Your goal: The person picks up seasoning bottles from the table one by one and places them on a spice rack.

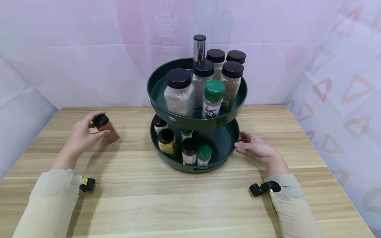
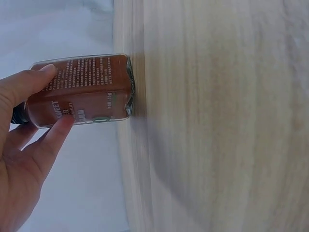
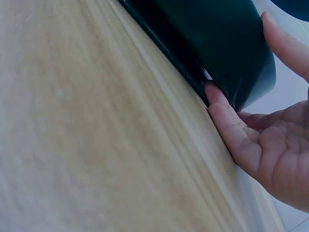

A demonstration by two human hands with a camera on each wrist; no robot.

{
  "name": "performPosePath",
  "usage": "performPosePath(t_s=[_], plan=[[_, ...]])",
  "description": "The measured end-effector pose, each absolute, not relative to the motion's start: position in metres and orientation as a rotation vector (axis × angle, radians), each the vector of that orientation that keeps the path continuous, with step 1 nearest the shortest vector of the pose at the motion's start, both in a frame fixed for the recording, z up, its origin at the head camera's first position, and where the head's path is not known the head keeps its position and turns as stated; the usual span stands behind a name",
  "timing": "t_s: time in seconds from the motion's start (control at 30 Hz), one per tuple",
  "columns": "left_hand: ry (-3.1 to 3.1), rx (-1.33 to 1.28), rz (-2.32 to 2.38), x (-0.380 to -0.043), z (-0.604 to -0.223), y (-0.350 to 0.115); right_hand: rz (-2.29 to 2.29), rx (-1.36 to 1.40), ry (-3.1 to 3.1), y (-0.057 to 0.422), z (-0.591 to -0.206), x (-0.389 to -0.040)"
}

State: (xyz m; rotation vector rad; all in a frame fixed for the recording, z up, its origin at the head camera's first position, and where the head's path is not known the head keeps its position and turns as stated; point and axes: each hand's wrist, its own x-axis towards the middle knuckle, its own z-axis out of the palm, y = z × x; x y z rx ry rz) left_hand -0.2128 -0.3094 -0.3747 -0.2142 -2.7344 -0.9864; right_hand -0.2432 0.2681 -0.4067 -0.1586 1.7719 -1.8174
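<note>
My left hand [image 1: 85, 133] grips a spice jar [image 1: 109, 132] with a black lid and reddish-brown powder, at the left of the table. In the left wrist view the thumb and fingers hold the jar [image 2: 87, 92] by its sides; its base is near the tabletop, and whether they touch I cannot tell. A dark green two-tier spice rack [image 1: 221, 140] stands mid-table. My right hand [image 1: 256, 147] holds the right side of its lower tray. In the right wrist view the thumb is at the upper edge of the tray wall [image 3: 231, 43], with fingertips at its bottom edge.
On the upper tray [image 1: 196, 124] stand a large black-lidded jar [image 1: 179, 96], a green-capped bottle [image 1: 212, 99] and several other jars. The lower tray carries a yellow-powder jar [image 1: 167, 143], a green-capped bottle [image 1: 204, 155] and others. A patterned cloth [image 1: 89, 66] hangs behind the wooden table [image 1: 166, 205].
</note>
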Motion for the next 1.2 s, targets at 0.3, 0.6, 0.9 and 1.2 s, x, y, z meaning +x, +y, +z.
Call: performPosePath(t_s=[0.3,0.6,0.9,1.2], plan=[[-2.733,-0.243,-1.008,-0.210,-0.373,-0.310,-1.833,-0.168,1.760,0.269,-0.407,-0.243],[-2.734,-0.268,-1.021,-0.205,-0.372,-0.310,-1.816,-0.169,1.775,0.268,-0.407,-0.244],[-2.712,-0.299,-1.017,-0.202,-0.368,-0.307,-1.827,-0.172,1.764,0.269,-0.406,-0.243],[-2.734,-0.277,-1.039,-0.194,-0.362,-0.302,-1.821,-0.163,1.766,0.268,-0.407,-0.243]])
